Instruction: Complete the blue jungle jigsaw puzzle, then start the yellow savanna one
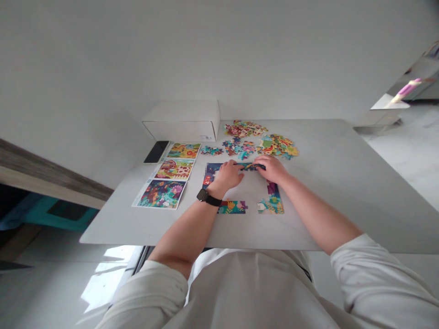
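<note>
We see our left hand and right hand meeting above a white counter, both grips closed together on a dark blue strip of jigsaw pieces. Around them lies a part-built puzzle border: sections sit along the near and side edges, with gaps between them and the inside still unfilled. To our left, three picture cards lie in a line. Farther off, loose puzzle pieces wait in heaps, near a phone and a white box.
</note>
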The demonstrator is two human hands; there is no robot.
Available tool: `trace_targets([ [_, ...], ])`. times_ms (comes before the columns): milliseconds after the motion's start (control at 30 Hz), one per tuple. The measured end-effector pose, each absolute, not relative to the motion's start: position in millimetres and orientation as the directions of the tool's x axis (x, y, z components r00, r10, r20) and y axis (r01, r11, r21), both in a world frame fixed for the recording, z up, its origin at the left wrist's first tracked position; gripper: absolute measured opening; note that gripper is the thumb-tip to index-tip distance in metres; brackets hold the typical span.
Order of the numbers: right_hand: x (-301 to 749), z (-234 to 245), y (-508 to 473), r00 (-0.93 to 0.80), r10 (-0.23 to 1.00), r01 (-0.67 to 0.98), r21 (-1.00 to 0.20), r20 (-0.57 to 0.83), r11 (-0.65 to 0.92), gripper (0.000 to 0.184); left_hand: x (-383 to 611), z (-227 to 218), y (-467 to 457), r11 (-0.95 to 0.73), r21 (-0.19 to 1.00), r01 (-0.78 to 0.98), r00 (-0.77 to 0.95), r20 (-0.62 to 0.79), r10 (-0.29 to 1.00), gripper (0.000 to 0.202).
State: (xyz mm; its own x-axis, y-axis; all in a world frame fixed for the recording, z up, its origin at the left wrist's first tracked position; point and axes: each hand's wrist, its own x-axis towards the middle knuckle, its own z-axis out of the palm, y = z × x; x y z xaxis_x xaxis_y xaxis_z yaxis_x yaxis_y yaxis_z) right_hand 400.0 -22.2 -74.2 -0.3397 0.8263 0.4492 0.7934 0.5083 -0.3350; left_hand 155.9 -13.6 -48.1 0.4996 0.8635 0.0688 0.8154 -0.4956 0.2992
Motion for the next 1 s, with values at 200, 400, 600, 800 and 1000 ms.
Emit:
trace_targets([
  [200, 400.3, -73.0, -26.9, -0.460, 0.801, 0.768, -0.280, 0.382, 0.575, 0.034, 157.0, -46.5, -15.4, -0.494, 0.295, 0.818, 0.498, 0.066, 0.864, 0.046],
  [400, 403.4, -73.7, -27.6, -0.421, 0.812, 0.772, -0.311, 0.404, 0.555, 0.038, 158.1, -46.2, -16.1, -0.520, 0.273, 0.810, 0.520, 0.079, 0.851, 0.046],
  [600, 406.4, -75.9, -28.7, -0.371, 0.838, 0.789, -0.340, 0.400, 0.512, 0.038, 159.8, -50.8, -14.6, -0.535, 0.293, 0.792, 0.538, 0.079, 0.839, 0.046],
  [800, 406.5, -75.4, -29.1, -0.434, 0.811, 0.766, -0.313, 0.392, 0.561, 0.034, 160.5, -54.5, -14.2, -0.532, 0.285, 0.797, 0.535, 0.075, 0.842, 0.048],
  [1000, 404.1, -71.9, -32.5, -0.470, 0.811, 0.780, -0.265, 0.350, 0.566, 0.034, 159.0, -54.9, -13.2, -0.531, 0.287, 0.798, 0.533, 0.077, 0.843, 0.046],
])
